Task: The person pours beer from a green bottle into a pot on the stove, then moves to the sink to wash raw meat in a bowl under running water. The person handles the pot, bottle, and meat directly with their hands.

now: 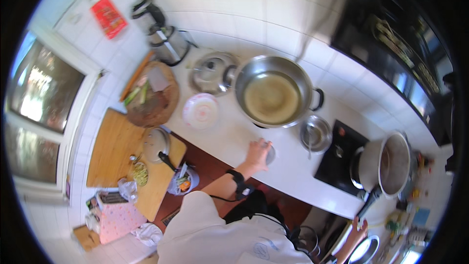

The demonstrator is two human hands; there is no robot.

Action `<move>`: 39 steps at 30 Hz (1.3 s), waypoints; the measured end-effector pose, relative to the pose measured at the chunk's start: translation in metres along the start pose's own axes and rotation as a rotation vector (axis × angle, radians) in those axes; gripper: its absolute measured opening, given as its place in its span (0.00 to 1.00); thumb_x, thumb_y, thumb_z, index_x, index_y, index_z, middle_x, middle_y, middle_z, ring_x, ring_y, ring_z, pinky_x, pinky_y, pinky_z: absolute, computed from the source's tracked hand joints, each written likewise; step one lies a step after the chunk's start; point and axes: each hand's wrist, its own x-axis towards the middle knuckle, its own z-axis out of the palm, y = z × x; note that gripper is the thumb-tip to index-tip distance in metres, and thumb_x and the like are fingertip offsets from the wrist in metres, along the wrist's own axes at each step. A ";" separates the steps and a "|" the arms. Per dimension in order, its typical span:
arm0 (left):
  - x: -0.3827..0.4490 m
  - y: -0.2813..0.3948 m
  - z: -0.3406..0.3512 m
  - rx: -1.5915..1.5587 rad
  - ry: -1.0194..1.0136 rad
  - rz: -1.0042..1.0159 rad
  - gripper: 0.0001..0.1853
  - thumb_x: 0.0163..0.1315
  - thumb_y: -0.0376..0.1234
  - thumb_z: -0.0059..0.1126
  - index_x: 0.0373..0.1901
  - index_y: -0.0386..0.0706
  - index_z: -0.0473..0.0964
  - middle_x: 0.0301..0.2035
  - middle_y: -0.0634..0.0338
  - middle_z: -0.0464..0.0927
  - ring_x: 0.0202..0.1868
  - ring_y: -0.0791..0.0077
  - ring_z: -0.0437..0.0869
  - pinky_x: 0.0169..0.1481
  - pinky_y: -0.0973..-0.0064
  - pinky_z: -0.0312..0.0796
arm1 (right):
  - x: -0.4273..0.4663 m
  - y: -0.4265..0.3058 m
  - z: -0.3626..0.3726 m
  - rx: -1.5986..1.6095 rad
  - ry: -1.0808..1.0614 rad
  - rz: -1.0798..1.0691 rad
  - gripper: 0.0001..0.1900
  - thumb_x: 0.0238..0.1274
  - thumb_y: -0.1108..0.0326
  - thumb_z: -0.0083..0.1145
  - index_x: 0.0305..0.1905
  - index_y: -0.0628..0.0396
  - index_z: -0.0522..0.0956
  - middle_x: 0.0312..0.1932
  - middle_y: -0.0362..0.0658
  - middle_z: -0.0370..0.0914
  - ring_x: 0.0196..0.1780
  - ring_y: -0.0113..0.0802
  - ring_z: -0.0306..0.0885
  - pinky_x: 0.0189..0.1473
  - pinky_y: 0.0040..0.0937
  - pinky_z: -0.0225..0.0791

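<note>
My left hand (257, 156) is over the white counter with its fingers and thumb around a small round grey object (270, 155); the palm hides part of it, so its exact kind is unclear. Down at the right, my right hand (358, 230) has its fingers apart beside the end of the black handle (369, 202) of a deep metal pot (394, 165). That pot is tilted by the black cooktop (331, 163). Beyond my left hand stands a wide steel pot (273, 95) holding cloudy yellowish liquid. A small metal bowl (316, 134) with a spoon is to its right.
A pink-patterned white plate (200, 112) and a metal lid (212, 73) lie on the counter. Farther left are a round chopping board (154, 99) with a cleaver and green stalks, and a blender-like appliance (166, 44). A wooden table (117, 150) and waste bin (187, 181) stand lower left.
</note>
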 end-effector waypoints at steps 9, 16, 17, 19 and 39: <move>-0.004 0.011 -0.014 -0.042 -0.016 -0.072 0.56 0.22 0.38 0.82 0.64 0.40 0.67 0.53 0.45 0.70 0.50 0.45 0.78 0.58 0.57 0.73 | -0.008 -0.074 -0.047 0.119 0.696 -0.388 0.28 0.55 0.44 0.72 0.47 0.57 0.79 0.46 0.56 0.72 0.50 0.58 0.71 0.49 0.60 0.67; -0.074 0.024 -0.023 -0.233 0.124 -0.274 0.54 0.25 0.38 0.79 0.65 0.40 0.67 0.54 0.45 0.70 0.51 0.42 0.78 0.56 0.55 0.75 | -0.032 -0.127 -0.052 0.378 0.585 -0.739 0.24 0.65 0.48 0.64 0.49 0.61 0.76 0.50 0.55 0.69 0.54 0.56 0.70 0.55 0.59 0.65; -0.090 0.024 -0.025 -0.232 0.159 -0.290 0.54 0.26 0.38 0.79 0.65 0.40 0.67 0.54 0.44 0.70 0.51 0.42 0.78 0.57 0.55 0.75 | -0.035 -0.130 -0.048 0.391 0.556 -0.785 0.23 0.66 0.50 0.64 0.49 0.61 0.76 0.50 0.54 0.69 0.55 0.56 0.70 0.55 0.59 0.65; -0.124 0.015 -0.031 -0.260 0.216 -0.336 0.54 0.27 0.40 0.79 0.65 0.40 0.67 0.56 0.43 0.69 0.52 0.41 0.77 0.58 0.54 0.75 | -0.039 -0.140 -0.035 0.367 0.528 -0.846 0.22 0.65 0.61 0.67 0.59 0.58 0.76 0.55 0.53 0.75 0.53 0.44 0.74 0.48 0.37 0.74; -0.310 -0.229 0.017 -0.465 0.396 -0.884 0.56 0.29 0.40 0.79 0.68 0.46 0.63 0.59 0.44 0.63 0.56 0.36 0.71 0.56 0.49 0.74 | -0.219 -0.359 0.234 -0.117 -0.824 -1.278 0.38 0.49 0.55 0.76 0.63 0.62 0.73 0.60 0.59 0.72 0.61 0.54 0.72 0.61 0.44 0.70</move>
